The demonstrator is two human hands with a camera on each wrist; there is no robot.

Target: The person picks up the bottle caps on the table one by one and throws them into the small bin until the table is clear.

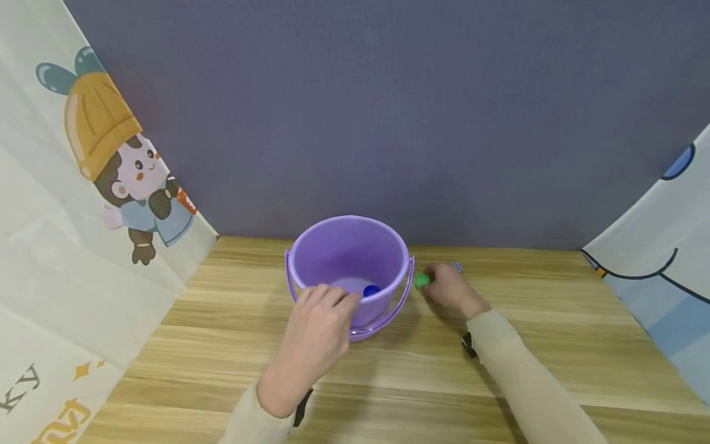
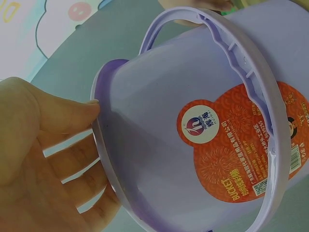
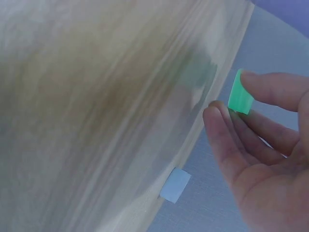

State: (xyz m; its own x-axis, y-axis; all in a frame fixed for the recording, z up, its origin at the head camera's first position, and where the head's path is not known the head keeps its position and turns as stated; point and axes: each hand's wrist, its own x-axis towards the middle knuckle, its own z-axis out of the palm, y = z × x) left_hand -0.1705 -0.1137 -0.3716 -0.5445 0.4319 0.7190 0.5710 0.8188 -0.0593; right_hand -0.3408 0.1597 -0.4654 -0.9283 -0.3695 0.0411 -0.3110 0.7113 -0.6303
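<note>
A purple bucket (image 1: 383,306) stands upright on the wooden table, its handle hanging down at the front. My left hand (image 1: 324,320) grips the near rim, thumb on the outside and fingers over the edge in the left wrist view. Inside, on the bottom, lies a small dark blue round piece (image 1: 371,290). To the right of the bucket, my right hand (image 1: 450,288) pinches a small green round cap-like piece (image 3: 240,94) between thumb and fingers. A pale blue piece (image 3: 175,185) of similar shape lies on the table just beyond that hand.
A grey-blue panel (image 1: 388,123) rises along the table's back edge. Printed white cloths hang at the left (image 1: 44,246) and right (image 1: 665,259). The wooden tabletop (image 1: 222,345) spreads around the bucket, and an orange label (image 2: 231,150) is stuck on the bucket's front.
</note>
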